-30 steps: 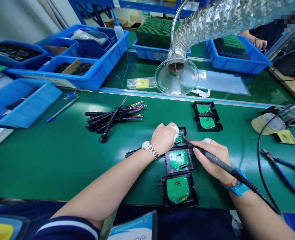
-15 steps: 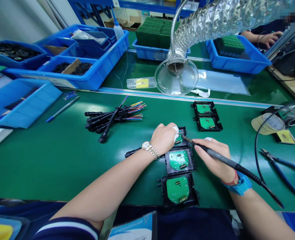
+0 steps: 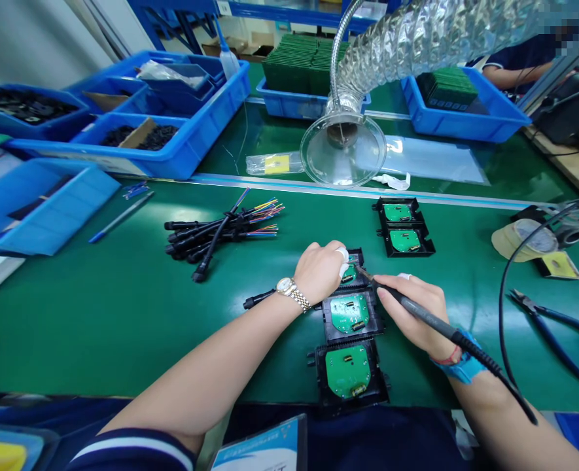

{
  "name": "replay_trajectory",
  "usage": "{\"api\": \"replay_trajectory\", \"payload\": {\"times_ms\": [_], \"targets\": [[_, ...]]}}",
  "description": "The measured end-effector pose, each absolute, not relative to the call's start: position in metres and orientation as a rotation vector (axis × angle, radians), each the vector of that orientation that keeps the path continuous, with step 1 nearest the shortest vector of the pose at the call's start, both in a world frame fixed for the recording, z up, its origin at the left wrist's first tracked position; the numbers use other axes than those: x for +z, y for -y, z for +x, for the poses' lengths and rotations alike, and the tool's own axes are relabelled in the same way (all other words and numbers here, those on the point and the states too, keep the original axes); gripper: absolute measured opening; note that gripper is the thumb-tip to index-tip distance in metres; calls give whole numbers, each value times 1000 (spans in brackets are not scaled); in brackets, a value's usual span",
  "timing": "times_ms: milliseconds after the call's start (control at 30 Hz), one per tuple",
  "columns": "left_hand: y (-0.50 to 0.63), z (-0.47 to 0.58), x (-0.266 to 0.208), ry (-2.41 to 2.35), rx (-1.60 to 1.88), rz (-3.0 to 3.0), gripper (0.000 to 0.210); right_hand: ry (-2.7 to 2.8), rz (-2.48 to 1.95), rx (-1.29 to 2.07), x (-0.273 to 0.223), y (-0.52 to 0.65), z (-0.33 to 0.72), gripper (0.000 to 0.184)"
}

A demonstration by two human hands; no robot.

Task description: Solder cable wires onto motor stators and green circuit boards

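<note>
My right hand [image 3: 417, 311] grips a soldering iron [image 3: 419, 309] like a pen, its tip at the upper circuit board [image 3: 349, 275] in a black plastic case. Pinched at that same board is my left hand [image 3: 320, 269], with white covers on its fingertips; whatever lies between the fingers is hidden. A black cable [image 3: 258, 299] pokes out from beneath the left wrist, its other end covered by the hand. Nearer me, two more black cases hold green boards, a middle board [image 3: 349, 313] and a lower board [image 3: 348, 371].
Left of the hands lies a bundle of black cables [image 3: 215, 239] with coloured wire ends. A fume-extraction hood [image 3: 343, 154] hangs above the bench. Two cased boards [image 3: 403, 226] sit behind; cutting pliers [image 3: 549, 327] lie right. Blue bins [image 3: 181, 154] line the back left. Another person's arm [image 3: 515, 77] shows far right.
The soldering iron's rear end and its cord have swung slightly down and left, while the tip stays at the upper board. My left hand keeps its place. The other person's hand has moved out of sight.
</note>
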State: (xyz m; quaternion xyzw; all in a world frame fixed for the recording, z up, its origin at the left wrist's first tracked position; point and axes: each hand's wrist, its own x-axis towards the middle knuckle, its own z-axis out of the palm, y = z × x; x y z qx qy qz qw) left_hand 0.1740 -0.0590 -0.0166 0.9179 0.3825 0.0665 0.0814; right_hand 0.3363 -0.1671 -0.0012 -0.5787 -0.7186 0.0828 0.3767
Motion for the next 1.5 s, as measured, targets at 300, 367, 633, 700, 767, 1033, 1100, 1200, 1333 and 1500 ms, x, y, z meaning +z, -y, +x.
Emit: {"api": "replay_trajectory", "payload": {"times_ms": [300,367,633,700,767,1033,1100,1200,1333,1500], "targets": [[59,173,-17,-1134,215,2752,17,1892,-1420,143,-4,168,335,20],[59,173,-17,-1136,222,2758,17,1934,-1398,119,-6,168,336,21],[59,173,-16,-1130,216,2765,17,1936,-1383,111,-3,167,338,21],[59,174,-16,-1132,214,2762,17,1902,-1387,142,-2,167,338,21],[59,174,-16,-1133,211,2758,17,1885,-1405,170,-2,167,337,20],[58,174,-17,-1136,200,2749,18,1806,-1510,234,0,167,337,17],[58,173,-17,-1135,201,2752,18,1811,-1511,237,1,166,337,18],[58,173,-17,-1128,205,2760,18,1843,-1498,236,0,166,338,18],[59,174,-17,-1140,189,2745,19,1895,-1469,253,-1,166,338,20],[59,174,-16,-1135,194,2738,18,1843,-1430,170,5,169,339,18]]}}
